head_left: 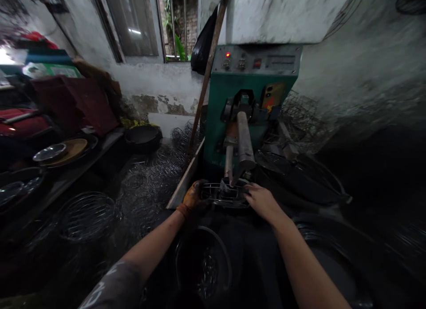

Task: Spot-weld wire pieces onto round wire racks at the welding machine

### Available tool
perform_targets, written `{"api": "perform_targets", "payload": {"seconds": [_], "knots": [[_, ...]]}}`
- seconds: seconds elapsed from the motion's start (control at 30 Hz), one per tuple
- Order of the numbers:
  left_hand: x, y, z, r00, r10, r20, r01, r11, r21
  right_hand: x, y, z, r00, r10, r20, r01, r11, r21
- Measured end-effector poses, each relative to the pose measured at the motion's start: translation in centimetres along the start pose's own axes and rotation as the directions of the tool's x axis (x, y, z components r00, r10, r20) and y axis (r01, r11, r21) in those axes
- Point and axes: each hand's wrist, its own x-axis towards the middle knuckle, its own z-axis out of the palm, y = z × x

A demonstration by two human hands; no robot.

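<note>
- A dark round bucket [203,260] sits nearest, between the person's forearms, with tangled wire in it.
- The left hand [195,197], in a stained orange glove, is closed on the left end of a small wire frame [225,196].
- The right hand [262,201], bare, lies on the frame's right end with its fingers curled over the wires.
- The frame lies flat between both hands, right under the tip of the machine's arm [244,142].
- The arm, a grey bar, slopes down from the green machine [248,96], whose panel shows a red light [228,55].
- A wooden board [185,181] runs along the machine's left edge.
- Piled wire guards [87,215] lie on the floor to the left.
- Farther left, a bench [84,162] bears a metal dish [49,152] on its near edge.
- A barred window [175,25] is in the far wall.
</note>
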Motion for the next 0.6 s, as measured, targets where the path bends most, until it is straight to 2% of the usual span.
{"api": "perform_targets", "payload": {"seconds": [0.17, 0.3, 0.47, 0.6], "knots": [[0.1, -1.2, 0.5, 0.999, -0.019, -0.027, 0.017, 0.998, -0.062, 1.5, -0.9, -0.8, 0.998, -0.030, 0.048, 0.033, 0.998, -0.060], [-0.1, -2.2, 1.6, 0.997, -0.028, -0.068, 0.022, 0.995, -0.094, 2.1, -0.8, -0.6, 0.996, -0.082, 0.018, 0.083, 0.995, -0.062], [0.1, -3.1, 2.5, 0.996, -0.026, -0.090, 0.015, 0.993, -0.118, 2.4, -1.1, -0.9, 0.998, -0.056, 0.043, 0.060, 0.992, -0.108], [0.2, -3.1, 2.6, 0.994, -0.082, -0.071, 0.074, 0.992, -0.101, 2.7, -1.8, -1.3, 0.998, -0.030, 0.059, 0.037, 0.993, -0.108]]}}
